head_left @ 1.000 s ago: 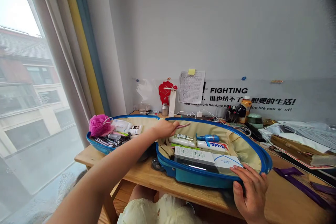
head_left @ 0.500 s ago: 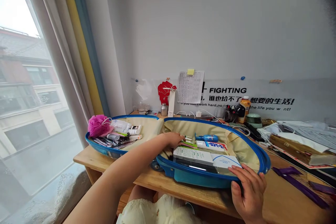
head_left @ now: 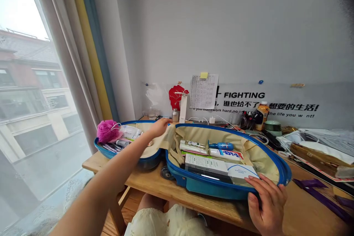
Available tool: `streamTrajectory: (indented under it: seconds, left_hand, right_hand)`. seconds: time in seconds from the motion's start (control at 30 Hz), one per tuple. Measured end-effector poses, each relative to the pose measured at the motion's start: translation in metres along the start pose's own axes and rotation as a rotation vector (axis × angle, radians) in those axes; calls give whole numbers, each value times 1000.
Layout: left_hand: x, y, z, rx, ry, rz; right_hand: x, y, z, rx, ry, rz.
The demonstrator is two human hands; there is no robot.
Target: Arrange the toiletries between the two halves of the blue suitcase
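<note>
An open blue hard-shell suitcase [head_left: 210, 188] lies on the table in two halves, lined in cream fabric. My left hand [head_left: 159, 128] reaches over the far rim between the halves, and a raised cream fabric flap [head_left: 168, 140] rises against it. My right hand [head_left: 268, 202] grips the near right rim. Inside the right half are a blue-and-white bottle [head_left: 221, 146], a white tube [head_left: 225, 154] and a white box [head_left: 206, 164]. A pink bath puff [head_left: 107, 131] sits in the left half, with toiletries partly hidden behind my arm.
The suitcase rests on a wooden table [head_left: 110, 162], with its wheel [head_left: 166, 172] near the front edge. Papers and a purple strap [head_left: 315, 195] lie at right. A juice bottle [head_left: 261, 116] and cables stand at the back by the wall. Curtains and a window are at left.
My left hand has moved left and up from the right half to the middle rim. The cream flap now stands raised. My right hand stays on the rim.
</note>
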State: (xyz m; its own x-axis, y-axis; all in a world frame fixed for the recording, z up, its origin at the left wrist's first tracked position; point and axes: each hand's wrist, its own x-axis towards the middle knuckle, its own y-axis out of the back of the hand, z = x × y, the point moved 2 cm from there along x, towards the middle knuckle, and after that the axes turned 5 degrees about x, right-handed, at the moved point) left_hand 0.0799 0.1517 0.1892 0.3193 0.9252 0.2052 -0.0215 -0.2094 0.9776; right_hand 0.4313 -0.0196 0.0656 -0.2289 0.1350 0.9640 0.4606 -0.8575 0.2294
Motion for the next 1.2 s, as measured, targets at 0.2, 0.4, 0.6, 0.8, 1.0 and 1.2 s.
streamTrajectory:
  seconds: [0.2,0.4,0.6,0.8,1.0,1.2]
  left_hand:
    - [-53,-6,-120,174,241,-255]
    - [-79,-27,-156,231,247,-437]
    - [-77,-30,-161,227,204,-422]
    - [-81,-24,-157,219,219,-345]
    - [-76,-11,-135,212,281,-146]
    - [-43,11,-60,123,126,34]
  right_hand:
    - [-1,-1,1,-9,-13,0]
    - [-2,-2,2,-24,-11,0]
    - [-2,-1,2,-20,-10,7]
    - [-2,-2,1,-3,-32,15]
    - [-4,-2,1,-17,-41,5]
    - [-4,-2,2,-11,-50,14]
